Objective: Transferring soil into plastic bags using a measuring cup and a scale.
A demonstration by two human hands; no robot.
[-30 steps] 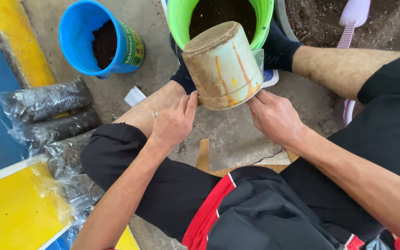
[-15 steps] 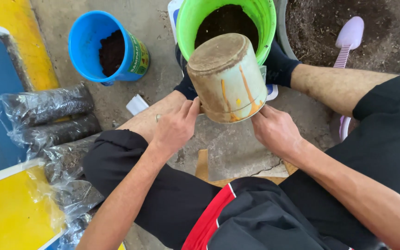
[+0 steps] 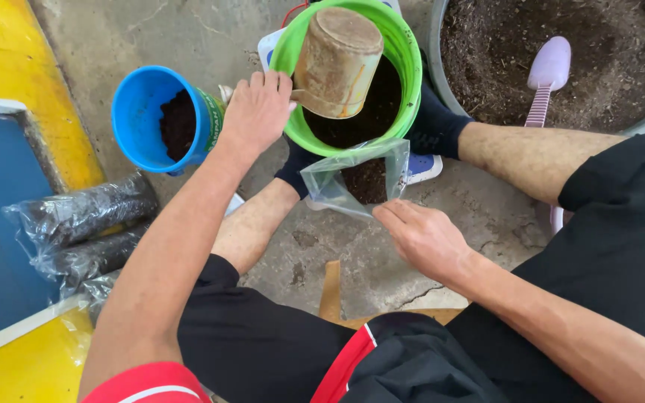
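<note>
At the far left, filled plastic bags [image 3: 76, 224] of dark soil lay on the floor beside a yellow and blue board. Next to them stood a blue bucket [image 3: 147, 112] with some soil inside. The left hand [image 3: 257, 112] was closed on the handle of a worn beige cup [image 3: 336, 63], holding it tilted over the green bucket [image 3: 404, 56], which was about half full of soil. Just below the rim of this bucket, the right hand [image 3: 423, 239] pinched the edge of a clear plastic bag [image 3: 352, 179] with its fingers; the bag already held a little soil. To do this step well, the bag mouth probably needed to stay wide open and close under the cup. At the right, a lilac scoop [image 3: 548, 75] rested in a big grey tub [image 3: 442, 82] of soil.
</note>
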